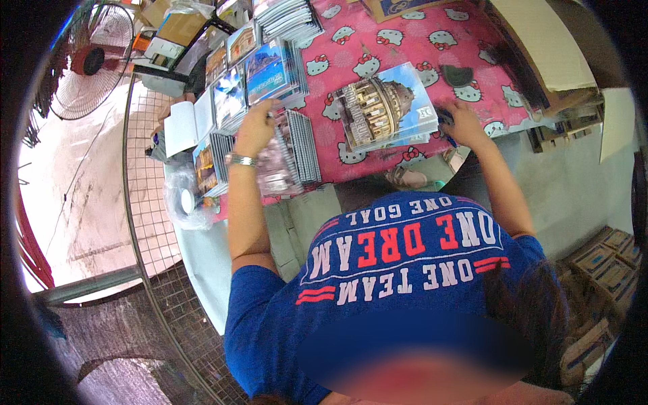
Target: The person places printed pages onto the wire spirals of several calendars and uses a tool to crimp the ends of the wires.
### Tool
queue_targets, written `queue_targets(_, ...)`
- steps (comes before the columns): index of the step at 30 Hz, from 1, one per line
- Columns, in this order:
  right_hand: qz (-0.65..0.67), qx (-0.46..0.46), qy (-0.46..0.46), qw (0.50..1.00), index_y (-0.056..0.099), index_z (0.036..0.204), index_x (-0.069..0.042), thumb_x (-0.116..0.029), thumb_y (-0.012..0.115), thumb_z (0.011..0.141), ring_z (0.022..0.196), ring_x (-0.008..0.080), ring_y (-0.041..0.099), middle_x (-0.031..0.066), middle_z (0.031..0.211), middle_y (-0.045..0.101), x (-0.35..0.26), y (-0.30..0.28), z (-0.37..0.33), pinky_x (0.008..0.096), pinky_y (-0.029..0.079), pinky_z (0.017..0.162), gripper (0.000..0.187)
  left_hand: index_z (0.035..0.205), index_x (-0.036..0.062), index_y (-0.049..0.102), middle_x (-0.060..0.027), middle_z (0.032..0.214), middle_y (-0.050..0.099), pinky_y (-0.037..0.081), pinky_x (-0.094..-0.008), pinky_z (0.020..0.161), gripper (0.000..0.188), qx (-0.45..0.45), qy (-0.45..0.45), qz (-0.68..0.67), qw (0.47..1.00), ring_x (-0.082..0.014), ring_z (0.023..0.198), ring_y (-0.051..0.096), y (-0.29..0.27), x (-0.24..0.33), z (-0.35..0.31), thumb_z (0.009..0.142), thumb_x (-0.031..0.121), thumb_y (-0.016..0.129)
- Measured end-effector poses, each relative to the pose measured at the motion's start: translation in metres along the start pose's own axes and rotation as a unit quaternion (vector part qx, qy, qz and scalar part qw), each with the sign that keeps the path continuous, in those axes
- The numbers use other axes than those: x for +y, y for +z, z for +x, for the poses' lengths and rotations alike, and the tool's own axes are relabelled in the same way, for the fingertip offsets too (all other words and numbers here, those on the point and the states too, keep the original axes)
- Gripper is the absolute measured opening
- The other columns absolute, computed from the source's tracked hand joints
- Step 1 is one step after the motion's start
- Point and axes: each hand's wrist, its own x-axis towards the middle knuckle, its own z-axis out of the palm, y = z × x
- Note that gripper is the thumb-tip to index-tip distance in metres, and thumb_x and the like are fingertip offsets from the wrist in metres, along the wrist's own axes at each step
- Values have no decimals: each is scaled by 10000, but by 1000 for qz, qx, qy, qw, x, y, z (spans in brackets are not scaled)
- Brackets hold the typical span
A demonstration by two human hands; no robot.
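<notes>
My left hand (pixel 256 127), with a metal watch on its wrist, is among stacks of spiral-bound notebooks. Its fingers are closed in a pinch; a small dark bit shows at the fingertips, too small to name. Just below it lies a blurred notebook with a pinkish cover (pixel 278 165), beside a stack of spiral-bound notebooks (pixel 301 145). My right hand (pixel 463 125) curls at the right edge of a pile of picture-covered notebooks (pixel 385 111), whose top cover shows a domed building. A dark thing (pixel 445 118), partly hidden, sits in its bent fingers.
The table has a pink cloth with cartoon cats (pixel 395 37). More notebooks (pixel 270 67) stand at the back left. A dark flat piece (pixel 457 74) lies beyond my right hand. Cardboard boxes (pixel 540 50) line the right edge. A standing fan (pixel 91 61) is at far left.
</notes>
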Motion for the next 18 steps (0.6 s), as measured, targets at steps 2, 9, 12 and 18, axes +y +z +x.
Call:
queue_targets(2,31,56,-25,998,565,1263,-109,-294,716,757,1133,406,536,221,1215,562,18,-3,11,467,456,947,560,1310,141,507,-199,1286,540,436,-460,965,519,26,-38,39,998,-406,1134,530,38,-37,-12,800,98,594)
queue_targets(9,-26,193,50,980,636,1150,-99,-316,659,821,1040,400,603,240,1133,612,111,-71,49,490,503,861,395,1514,200,246,-195,1547,242,161,-440,1163,868,-16,-254,-88,963,-371,1451,131,73,-79,-97,812,390,719)
queue_targets(12,-105,263,104,953,628,1156,-119,-353,609,855,1044,407,602,213,1140,616,197,-56,71,513,509,837,382,1498,177,299,-194,1541,259,174,-420,1158,740,29,-253,-196,947,-343,1452,142,77,-72,-88,875,347,659)
queue_targets(18,-281,203,198,917,589,1155,-125,-392,479,919,1038,424,602,158,1186,611,154,-25,95,515,508,779,374,1464,131,359,-240,1469,358,259,-429,1128,572,109,-264,-102,953,-385,1380,303,95,-88,-109,954,326,529)
